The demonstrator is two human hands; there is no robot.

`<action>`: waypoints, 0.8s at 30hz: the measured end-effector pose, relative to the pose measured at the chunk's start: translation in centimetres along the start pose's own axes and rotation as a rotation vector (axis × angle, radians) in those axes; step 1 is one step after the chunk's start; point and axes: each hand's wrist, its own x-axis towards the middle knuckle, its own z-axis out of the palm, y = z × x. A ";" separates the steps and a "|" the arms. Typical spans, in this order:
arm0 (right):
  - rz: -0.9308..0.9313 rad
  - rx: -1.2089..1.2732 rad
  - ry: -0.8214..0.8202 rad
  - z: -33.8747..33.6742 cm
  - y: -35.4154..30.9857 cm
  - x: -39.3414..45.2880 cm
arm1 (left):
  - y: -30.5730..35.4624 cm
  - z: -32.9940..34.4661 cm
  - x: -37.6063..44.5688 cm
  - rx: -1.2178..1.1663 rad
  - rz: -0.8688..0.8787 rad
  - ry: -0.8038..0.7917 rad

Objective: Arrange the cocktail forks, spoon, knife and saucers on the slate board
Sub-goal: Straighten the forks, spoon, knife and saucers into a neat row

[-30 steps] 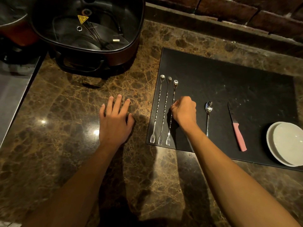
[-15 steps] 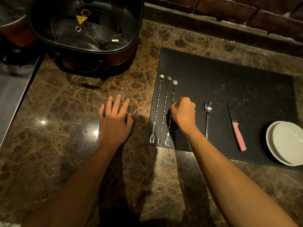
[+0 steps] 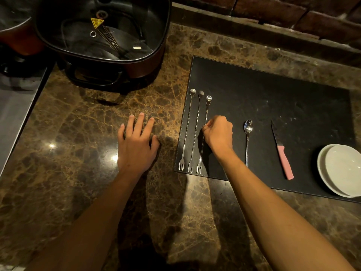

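Three long twisted cocktail forks lie side by side at the left end of the black slate board [image 3: 273,98], tines toward me. My right hand [image 3: 218,133] pinches the shaft of the rightmost fork [image 3: 207,108]; the other two forks [image 3: 188,130] lie just to its left. A spoon [image 3: 247,133] lies right of my hand, then a pink-handled knife [image 3: 283,155]. Two stacked white saucers [image 3: 340,169] sit at the board's right front corner. My left hand [image 3: 136,147] rests flat on the marble counter, left of the board.
A large dark electric pot [image 3: 103,36] with a glass lid stands at the back left of the brown marble counter [image 3: 78,133]. A brick wall [image 3: 293,14] runs along the back. A grey surface [image 3: 13,106] borders the counter on the left.
The right hand has stayed on the rightmost fork, shifting only slightly. The left hand has not moved.
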 end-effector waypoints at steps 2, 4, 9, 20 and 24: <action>-0.002 0.000 0.000 0.0 0.0 0.0 | 0.0 -0.1 0.0 -0.003 -0.001 -0.005; 0.004 -0.002 -0.003 -0.1 -0.1 0.1 | 0.1 -0.2 0.0 -0.004 0.002 -0.007; 0.008 0.021 -0.031 -0.5 0.2 0.0 | 0.0 0.0 -0.1 -0.002 0.011 0.013; -0.044 0.142 0.004 -4.2 5.8 -2.9 | -0.5 1.4 -0.5 0.029 0.031 0.067; -0.004 0.172 0.078 -6.8 9.2 -4.2 | -0.5 0.6 -0.1 -0.048 -0.011 -0.091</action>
